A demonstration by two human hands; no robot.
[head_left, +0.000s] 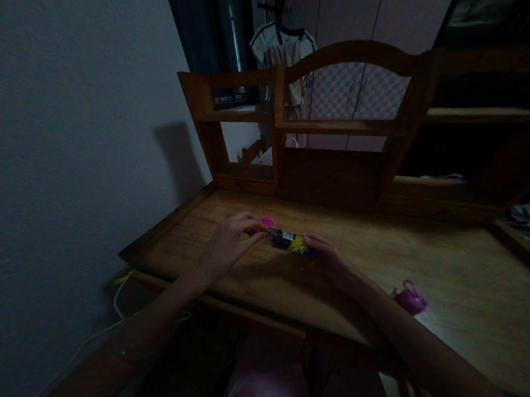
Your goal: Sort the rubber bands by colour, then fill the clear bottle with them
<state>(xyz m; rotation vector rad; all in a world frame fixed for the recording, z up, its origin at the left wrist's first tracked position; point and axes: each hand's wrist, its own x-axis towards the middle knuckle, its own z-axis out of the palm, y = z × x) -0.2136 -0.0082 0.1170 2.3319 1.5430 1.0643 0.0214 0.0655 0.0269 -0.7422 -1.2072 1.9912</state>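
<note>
Over the table, both my hands are at a small elongated object (279, 240) with black, yellow and blue parts and a pale label; the dim light hides its exact kind. My left hand (232, 243) pinches its black end between thumb and fingers. Around the yellow and blue end, my right hand (327, 258) is closed. A bright pink piece (265, 222) shows just behind my left fingertips; whether it is joined to the object I cannot tell. To the right of my right forearm lies a purple cap-like thing (411, 299) with a loop.
A wooden table (441, 256) carries a shelf unit (281, 130) along its back. The wall (71, 118) borders the left side. A white cable (117, 302) hangs at the table's left front edge. Clothes (283, 51) hang on a stand behind.
</note>
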